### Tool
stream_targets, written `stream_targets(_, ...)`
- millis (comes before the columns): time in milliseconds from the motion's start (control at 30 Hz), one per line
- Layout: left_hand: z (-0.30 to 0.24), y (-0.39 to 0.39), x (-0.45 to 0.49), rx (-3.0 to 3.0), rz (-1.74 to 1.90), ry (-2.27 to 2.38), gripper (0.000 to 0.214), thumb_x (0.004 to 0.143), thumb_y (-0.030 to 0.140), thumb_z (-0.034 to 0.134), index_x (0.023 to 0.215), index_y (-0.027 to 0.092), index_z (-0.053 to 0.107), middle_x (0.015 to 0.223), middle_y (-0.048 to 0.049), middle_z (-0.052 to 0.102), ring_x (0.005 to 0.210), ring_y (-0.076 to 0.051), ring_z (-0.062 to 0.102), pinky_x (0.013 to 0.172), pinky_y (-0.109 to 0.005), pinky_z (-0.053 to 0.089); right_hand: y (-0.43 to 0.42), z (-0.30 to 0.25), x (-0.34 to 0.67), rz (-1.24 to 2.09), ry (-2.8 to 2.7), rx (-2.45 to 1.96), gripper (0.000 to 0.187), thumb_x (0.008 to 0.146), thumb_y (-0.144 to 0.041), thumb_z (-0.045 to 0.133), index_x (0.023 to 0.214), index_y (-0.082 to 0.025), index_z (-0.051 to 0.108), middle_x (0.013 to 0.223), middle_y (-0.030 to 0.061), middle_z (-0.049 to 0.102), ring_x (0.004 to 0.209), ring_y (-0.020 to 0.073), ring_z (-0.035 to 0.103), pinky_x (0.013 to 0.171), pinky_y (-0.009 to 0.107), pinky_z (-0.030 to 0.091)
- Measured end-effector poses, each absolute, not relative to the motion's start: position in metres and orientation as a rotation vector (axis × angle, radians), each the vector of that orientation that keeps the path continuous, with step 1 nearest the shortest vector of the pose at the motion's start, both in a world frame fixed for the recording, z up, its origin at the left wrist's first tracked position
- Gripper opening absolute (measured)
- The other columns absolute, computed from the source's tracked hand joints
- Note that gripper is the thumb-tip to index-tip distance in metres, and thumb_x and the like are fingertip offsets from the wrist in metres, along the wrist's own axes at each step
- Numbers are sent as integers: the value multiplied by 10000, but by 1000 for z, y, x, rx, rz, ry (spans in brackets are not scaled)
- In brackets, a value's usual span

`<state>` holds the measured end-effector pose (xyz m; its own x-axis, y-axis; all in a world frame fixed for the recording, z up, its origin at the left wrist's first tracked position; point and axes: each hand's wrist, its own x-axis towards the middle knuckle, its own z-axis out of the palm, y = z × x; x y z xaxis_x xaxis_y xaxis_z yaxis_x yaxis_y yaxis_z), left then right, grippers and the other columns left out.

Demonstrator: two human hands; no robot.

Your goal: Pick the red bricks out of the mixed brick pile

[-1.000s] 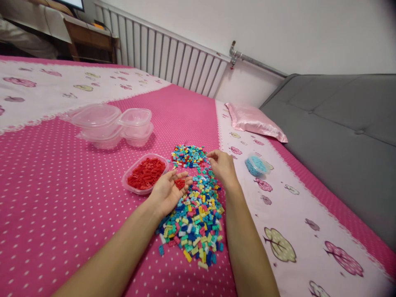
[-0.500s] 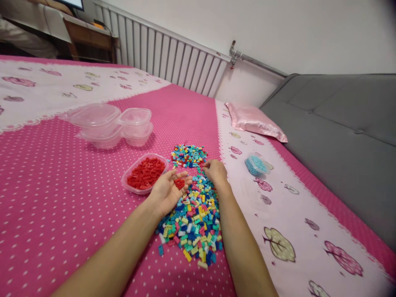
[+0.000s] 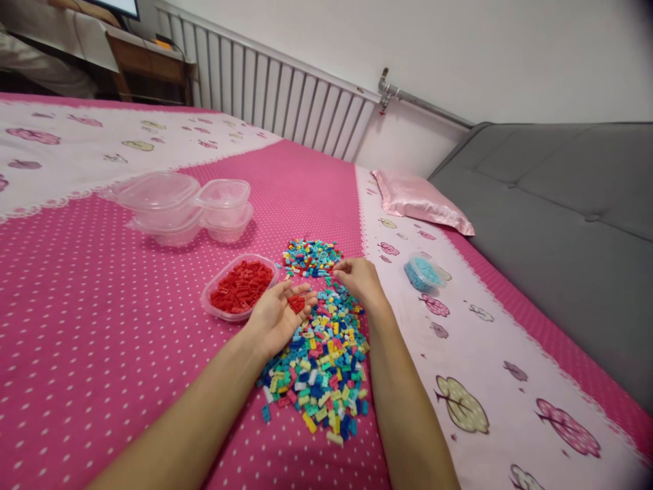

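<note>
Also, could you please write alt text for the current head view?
An open left hand holds red toy bricks in its palm beside a plastic tub of more, while the right hand is at the right edge of a small multicoloured brick pile. A larger brick pile lies nearer on a pink polka-dot bedspread.

My left hand [image 3: 275, 314] hides part of the tub [image 3: 217, 313]. Whatever my right hand [image 3: 360, 278] may grip: too small to identify. Monitor [image 3: 121, 7]: cropped by top edge.

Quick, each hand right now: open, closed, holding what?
Left hand: open, palm up, holding a few red bricks.
Right hand: pinched closed beside the smaller pile; whether it holds a brick cannot be told.
</note>
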<state>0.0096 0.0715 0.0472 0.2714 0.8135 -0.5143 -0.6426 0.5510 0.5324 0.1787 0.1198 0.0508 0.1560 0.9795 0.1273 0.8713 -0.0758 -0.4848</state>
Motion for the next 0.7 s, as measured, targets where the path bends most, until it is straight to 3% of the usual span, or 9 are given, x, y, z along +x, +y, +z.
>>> stream_targets(333,48,71,10,215,1028,823,178,870,171,374,818,110,533,704,-67,584,582,-118,592,520,-217,512,89,94,159,637,-1819,-1267,135,750,-242,617,837,-161,681,836,36,702,786,136,644,769,278,480)
stream_targets(700,45,72,10,215,1049,789,186,866,154,372,798,106,538,689,-66,593,582,-119,598,529,-216,513,73,108,150,739,-1907,-1166,138,772,-259,622,862,-175,684,888,28,701,858,137,638,803,278,468)
